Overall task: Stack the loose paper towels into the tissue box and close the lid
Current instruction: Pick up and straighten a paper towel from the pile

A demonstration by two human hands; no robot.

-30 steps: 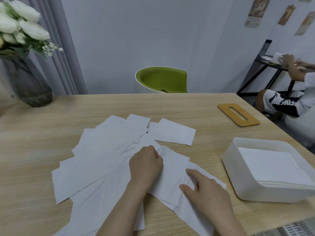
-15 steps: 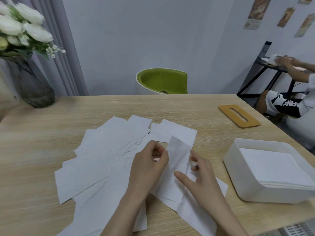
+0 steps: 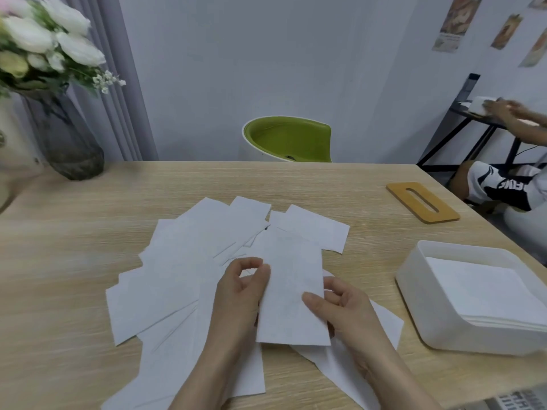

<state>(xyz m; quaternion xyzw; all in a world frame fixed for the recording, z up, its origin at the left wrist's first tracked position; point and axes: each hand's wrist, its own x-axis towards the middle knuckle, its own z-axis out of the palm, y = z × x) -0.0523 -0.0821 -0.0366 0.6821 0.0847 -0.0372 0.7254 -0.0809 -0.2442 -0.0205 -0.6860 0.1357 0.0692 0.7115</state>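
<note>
- Between the two hands, a single white rectangular paper towel (image 3: 291,288) is held lifted above the others, its long edges running away from the person.
- The left hand (image 3: 241,294) pinches the sheet's left edge, thumb and forefinger curled together around it, the other fingers tucked behind the paper.
- The right hand (image 3: 340,309) grips the right edge, thumb lying on top of the sheet and the curled fingers underneath.
- Under and to the left of both hands, a fanned spread of loose white paper towels (image 3: 177,270) lies overlapping on the pale wood-grain tabletop (image 3: 74,232); a few more sheets poke out beyond the fingertips and below the right wrist.
- To the right of the right hand, well apart from it, stands the open white rectangular plastic tissue box (image 3: 420,309), with a flat stack of white towels inside.
- Farther off, beyond the box, the tan wooden lid with its oval slot (image 3: 421,202) lies flat on the tabletop, apart from the box.
- Far to the left of the left hand, a dark glass vase of white flowers (image 3: 63,137) stands at the back corner.
- Straight ahead past the tabletop's far edge is a green chair with a white shell (image 3: 288,139).
</note>
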